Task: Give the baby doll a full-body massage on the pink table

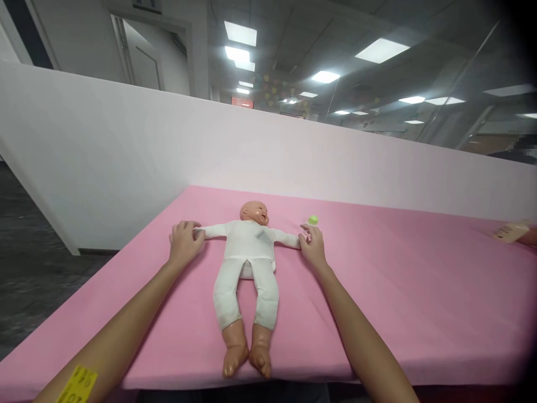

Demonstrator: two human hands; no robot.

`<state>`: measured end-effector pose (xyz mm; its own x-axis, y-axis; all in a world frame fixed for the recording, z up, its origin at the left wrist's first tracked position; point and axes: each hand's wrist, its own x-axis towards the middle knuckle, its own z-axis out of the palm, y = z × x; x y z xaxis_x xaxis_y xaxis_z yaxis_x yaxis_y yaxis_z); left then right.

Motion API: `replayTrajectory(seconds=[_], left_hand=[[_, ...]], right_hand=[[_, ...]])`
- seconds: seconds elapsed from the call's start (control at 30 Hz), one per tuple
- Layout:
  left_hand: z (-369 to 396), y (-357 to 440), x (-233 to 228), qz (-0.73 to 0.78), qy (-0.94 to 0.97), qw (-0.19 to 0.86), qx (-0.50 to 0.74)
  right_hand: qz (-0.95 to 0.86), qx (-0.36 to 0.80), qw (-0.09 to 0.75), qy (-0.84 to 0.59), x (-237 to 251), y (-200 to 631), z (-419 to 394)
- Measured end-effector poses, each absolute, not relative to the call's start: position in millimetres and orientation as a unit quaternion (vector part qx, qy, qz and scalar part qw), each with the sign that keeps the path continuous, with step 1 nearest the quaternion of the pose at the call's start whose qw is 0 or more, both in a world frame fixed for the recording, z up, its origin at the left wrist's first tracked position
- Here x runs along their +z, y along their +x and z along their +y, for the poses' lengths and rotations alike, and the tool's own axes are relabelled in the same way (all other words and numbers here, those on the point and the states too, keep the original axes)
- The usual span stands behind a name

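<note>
A baby doll (250, 240) in a white cloth suit lies on its back on the pink-covered table (377, 302), its head toward the wall and bare feet toward me. Both doll arms are stretched out sideways. My left hand (184, 243) is closed round the end of the doll arm on the left, fingers curled. On the other side, my right hand (312, 246) closes its fingers round the end of the other arm. The doll's hands are mostly hidden by my fingers. Just beyond my right fingertips is a small light-green cap-like thing (312, 219).
A white partition (251, 151) runs along the table's far side. At the right edge, another person's hand (529, 236) is at a blurred beige object (510, 231). Dark floor (29, 240) shows on the left. A yellow label (78, 385) is on my left forearm.
</note>
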<state>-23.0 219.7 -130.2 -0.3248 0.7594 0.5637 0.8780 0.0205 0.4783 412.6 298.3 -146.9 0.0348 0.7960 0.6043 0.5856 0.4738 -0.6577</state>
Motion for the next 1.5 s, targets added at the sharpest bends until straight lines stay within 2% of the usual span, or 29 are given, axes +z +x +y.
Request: replayTrajectory(seconds=[0.07,0.17,0.27,0.4,0.73,1.03,1.13,1.27,1.5], left_hand=[[217.4,-14.3,-130.5,-0.704,-0.585,0.086,-0.393],[215.2,-9.8,-133.0,-0.7,-0.601,0.071,-0.379],[215.3,-11.9,-136.6,-0.687,-0.626,0.051,-0.365],[218.6,-18.9,-141.5,-0.667,-0.652,0.045,-0.358],[222.7,-37.2,-144.6,-0.671,-0.652,0.019,-0.352],[226.4,-62.4,-147.4,-0.73,-0.599,0.002,-0.329],[225.7,-64.3,-145.6,-0.735,-0.598,0.001,-0.32],[223.1,-61.5,-139.1,-0.748,-0.588,-0.024,-0.307],[220.4,-55.3,-134.3,-0.761,-0.575,-0.039,-0.298]], right_hand=[[-0.709,0.141,0.501,-0.477,-134.9,400.2,284.7],[-0.767,0.217,0.401,-0.452,-122.2,385.5,265.1],[-0.811,0.236,0.318,-0.431,-122.2,376.7,254.0],[-0.839,0.244,0.28,-0.398,-133.7,370.6,254.1],[-0.816,0.272,0.348,-0.372,-144.3,373.1,266.7],[-0.722,0.148,0.494,-0.46,-158.0,411.2,300.4],[-0.699,0.131,0.49,-0.505,-168.2,425.4,312.3],[-0.661,0.172,0.48,-0.551,-178.6,436.1,323.8],[-0.638,0.193,0.507,-0.547,-183.4,436.7,329.0]])
